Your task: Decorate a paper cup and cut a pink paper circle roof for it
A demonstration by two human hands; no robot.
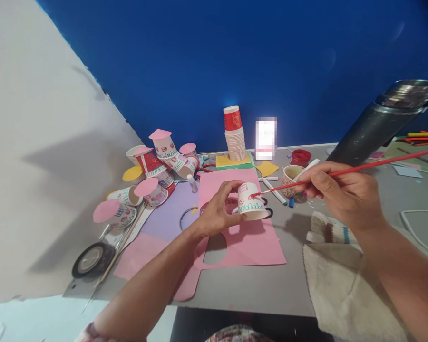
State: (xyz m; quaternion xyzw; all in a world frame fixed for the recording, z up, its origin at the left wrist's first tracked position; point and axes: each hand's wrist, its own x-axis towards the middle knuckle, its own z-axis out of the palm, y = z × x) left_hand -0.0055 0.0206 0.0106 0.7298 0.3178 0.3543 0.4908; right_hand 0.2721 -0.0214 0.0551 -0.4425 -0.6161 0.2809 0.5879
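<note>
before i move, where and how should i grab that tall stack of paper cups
Probably around the ribbed white middle of the stack, below the red cup on top, coming from the near side, above the pink sheet. The stack is tall, narrow and looks slightly tilted, so fingers wrapped round its middle should steady it.

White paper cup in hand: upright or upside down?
Upside down: in the left hand, the white paper cup has its wide rim lowest, base uppermost.

The one view looks from the person's head, forward and slightly down over the worktop [257, 289], near enough for both forearms to show, with the blue wall [199, 57] behind and the white wall [39, 142] at left.
</note>
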